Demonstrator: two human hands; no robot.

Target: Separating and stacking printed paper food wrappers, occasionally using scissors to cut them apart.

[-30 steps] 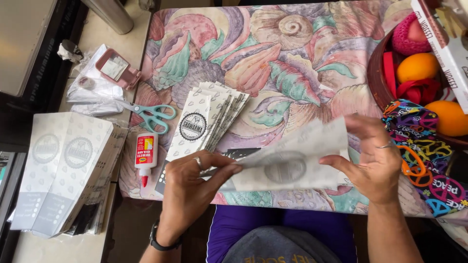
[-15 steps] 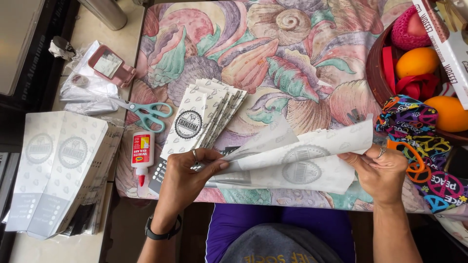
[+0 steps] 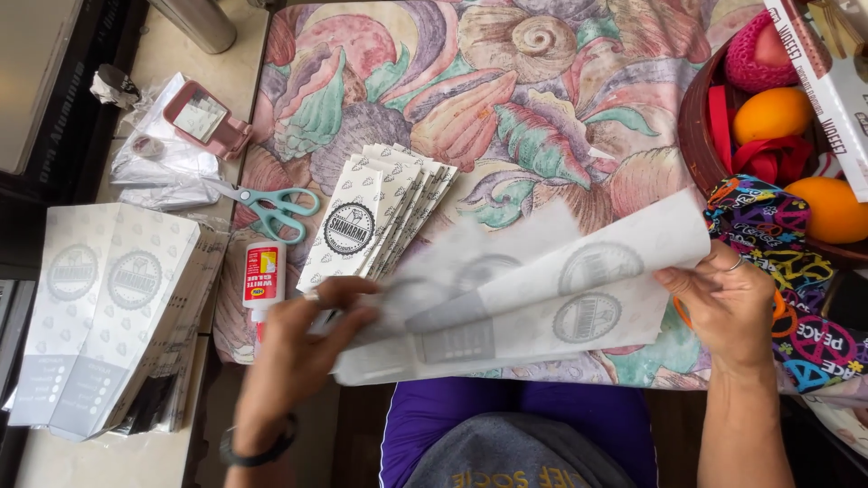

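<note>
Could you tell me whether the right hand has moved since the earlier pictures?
Yes. The right hand has shifted right, toward the wooden bowl, drawing its end of the paper sheet away from the stacked paper pouches.

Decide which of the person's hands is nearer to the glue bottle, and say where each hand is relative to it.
Left. The left hand is just right of the glue bottle, almost beside it, gripping the paper sheet. The right hand holds the sheet's far end, well across the table.
</note>
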